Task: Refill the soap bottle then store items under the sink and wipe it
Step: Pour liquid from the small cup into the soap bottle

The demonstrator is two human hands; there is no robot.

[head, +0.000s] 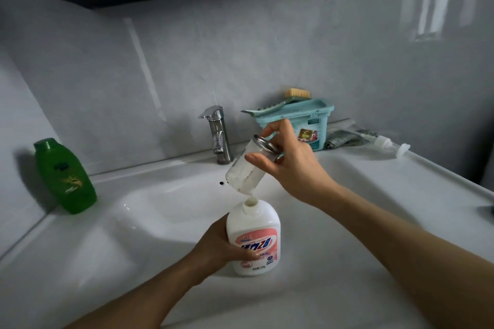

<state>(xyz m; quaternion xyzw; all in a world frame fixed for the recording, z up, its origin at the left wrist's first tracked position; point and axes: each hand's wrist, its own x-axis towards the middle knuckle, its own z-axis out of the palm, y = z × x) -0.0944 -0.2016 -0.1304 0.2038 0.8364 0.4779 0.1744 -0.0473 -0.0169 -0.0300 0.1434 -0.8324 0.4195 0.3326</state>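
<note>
While I pour, soap bottle [254, 238] upright over the sink [374, 195]

My left hand [219, 246] curls round it: white body, pink label, blue lettering, neck open. My right hand [294, 165] pinches a tilted clear jar [247, 171] just above, white soap [251, 198] dripping into the neck.

white soap bottle [253, 238] uncapped, upright, jar [250, 167] tilted above

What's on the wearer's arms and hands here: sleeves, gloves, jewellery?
Nothing worn that shows. The left hand and right hand are bare, with no gloves, rings, watch or bands. The left forearm and right forearm are bare to the frame edge, with no sleeve or cuff in view. The nails look short and unpainted.
</note>
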